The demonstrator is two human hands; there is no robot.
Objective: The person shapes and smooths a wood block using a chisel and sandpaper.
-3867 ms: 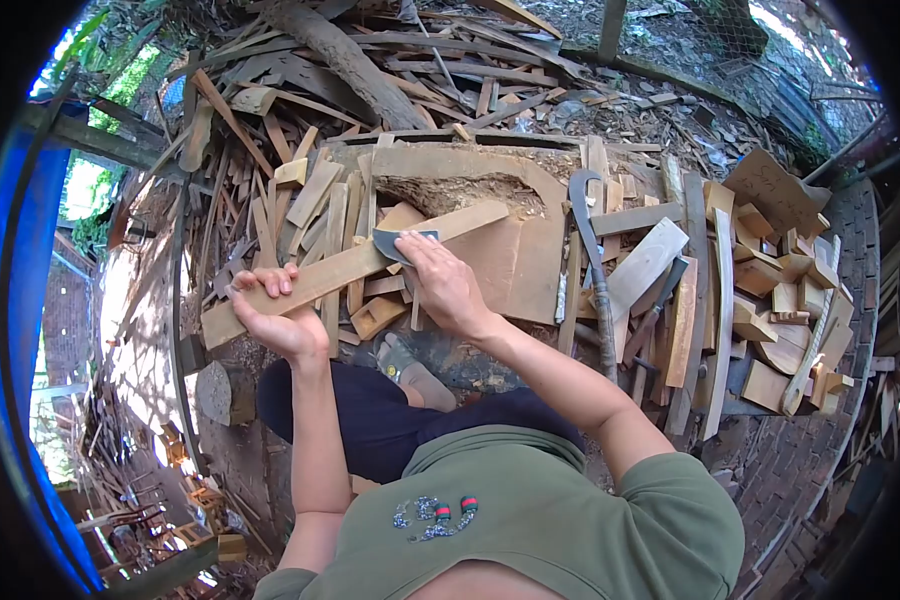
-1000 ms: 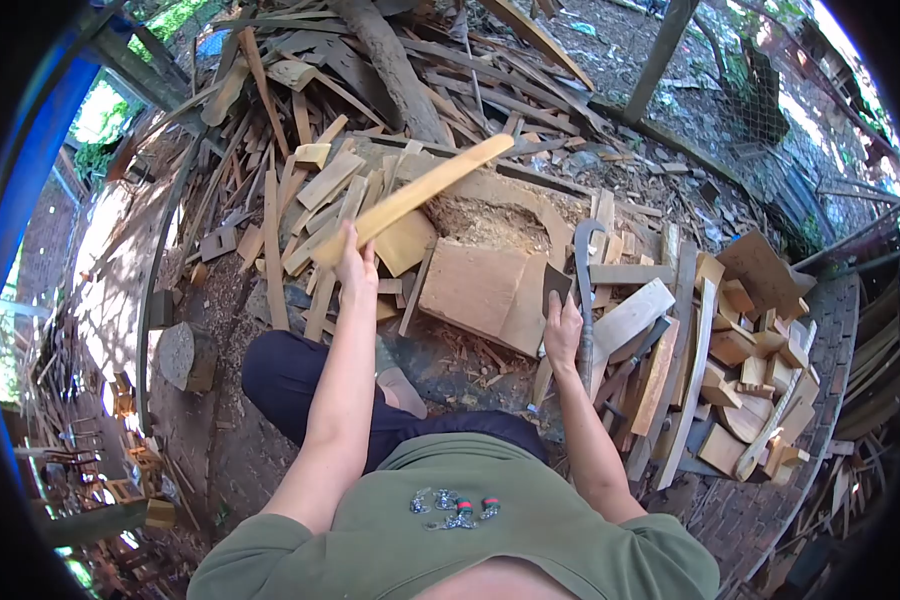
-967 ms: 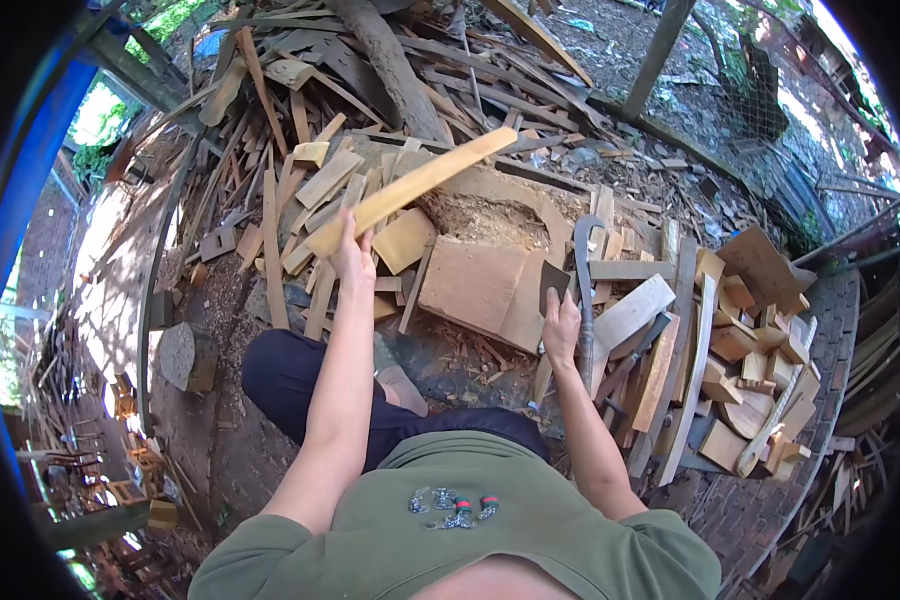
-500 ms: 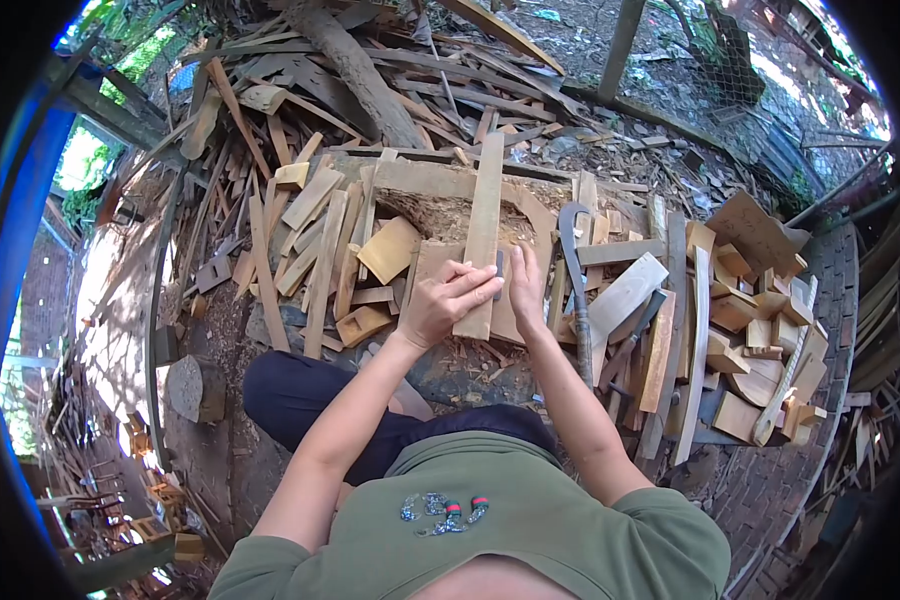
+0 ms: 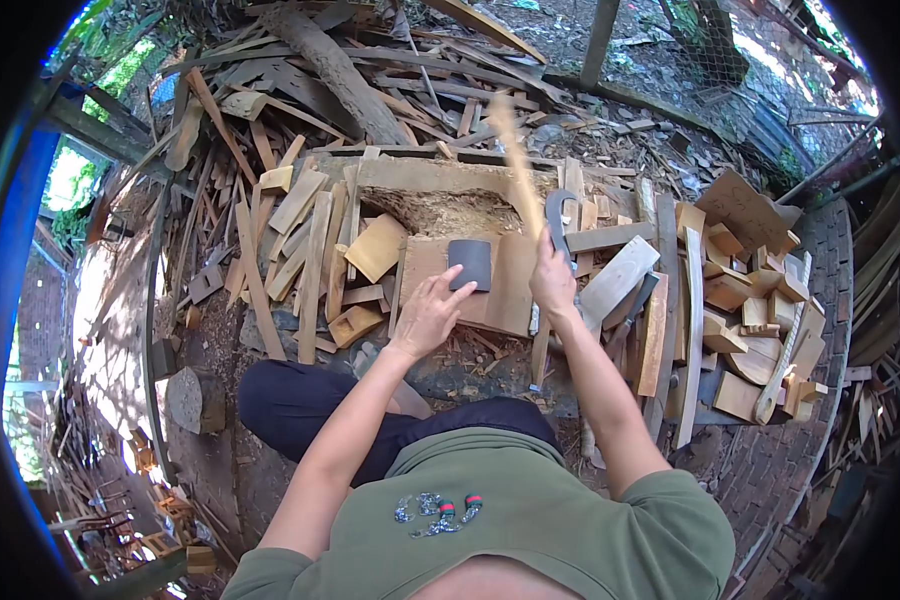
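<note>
My right hand [image 5: 555, 280] is closed round the lower end of a long wooden strip [image 5: 520, 175], which stands out away from me and is smeared by motion. Fingers apart, my left hand [image 5: 433, 312] has its fingertips at the near edge of a dark grey square sheet [image 5: 470, 263] that looks like sandpaper. That sheet lies on a flat wooden board [image 5: 510, 280] in front of me. Just beyond my right hand shows the hooked blade of a sickle [image 5: 560, 205]; its handle is mostly hidden behind the hand and forearm.
Left of the board lean several wooden strips [image 5: 315, 265] and a yellowish block [image 5: 377, 248]. Cut offcuts [image 5: 750, 300] are heaped on the right, beside a pale plank [image 5: 618, 280]. Behind the hollowed, worn timber [image 5: 440, 212] lies a scrap wood pile with a log [image 5: 335, 75].
The wooden strip has moved right, off the board, in my right hand. My left hand has let go of it and moved to the dark sheet, which now lies flat in full view.
</note>
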